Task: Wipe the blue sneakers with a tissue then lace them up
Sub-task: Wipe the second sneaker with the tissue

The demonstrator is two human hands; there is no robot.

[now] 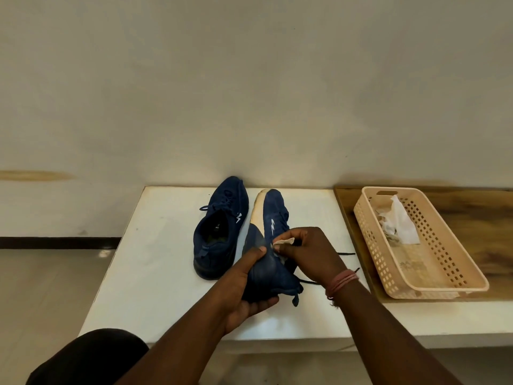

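Pinching tissue point(283, 242) in right grip point(311, 254), left grip point(244, 290) clasping sneaker point(273, 218)

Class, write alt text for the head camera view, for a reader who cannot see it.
A person's left hand holds a blue sneaker tipped on its side on a white table while the right hand presses a tissue against it. The second sneaker stands upright alongside; a beige basket with crumpled tissues sits to the right.

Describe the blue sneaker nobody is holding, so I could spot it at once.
Start at the white tabletop. Two dark blue fabric sneakers are on it. The one you want stands upright on its sole, on the left, opening facing up. Its neighbour, the tipped sneaker, shows its white sole edge and is gripped by a hand.
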